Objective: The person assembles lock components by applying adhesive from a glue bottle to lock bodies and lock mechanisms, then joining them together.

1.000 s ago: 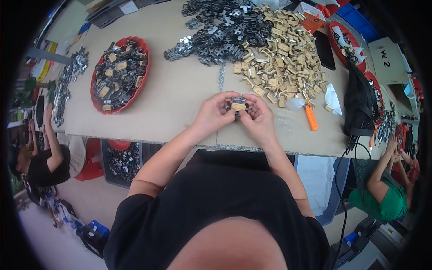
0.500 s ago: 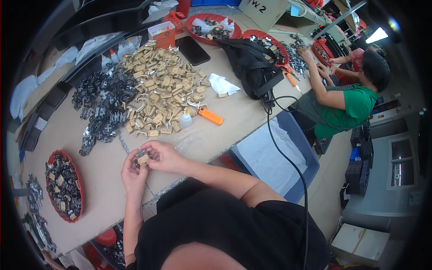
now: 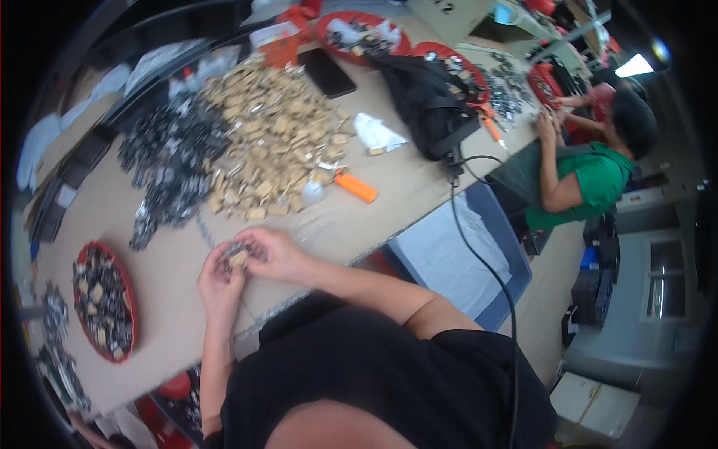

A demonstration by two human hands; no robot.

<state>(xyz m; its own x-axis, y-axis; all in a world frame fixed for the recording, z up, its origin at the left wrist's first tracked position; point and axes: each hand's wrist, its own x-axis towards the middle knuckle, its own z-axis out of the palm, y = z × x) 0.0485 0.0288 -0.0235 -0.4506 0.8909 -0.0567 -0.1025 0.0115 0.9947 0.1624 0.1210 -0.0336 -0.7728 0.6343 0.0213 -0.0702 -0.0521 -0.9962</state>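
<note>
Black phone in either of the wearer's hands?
No, the phone lies on the table beside the tan pile, while the left hand and right hand hold a small part.

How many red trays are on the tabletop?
4: the left tray, two trays near the black bag, the far tray by the green-shirted person; others may be hidden.

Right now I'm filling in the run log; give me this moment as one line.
left hand: holds tan-and-dark part | right hand: on same part | tan pieces: heaped beyond | red tray: at left
</note>
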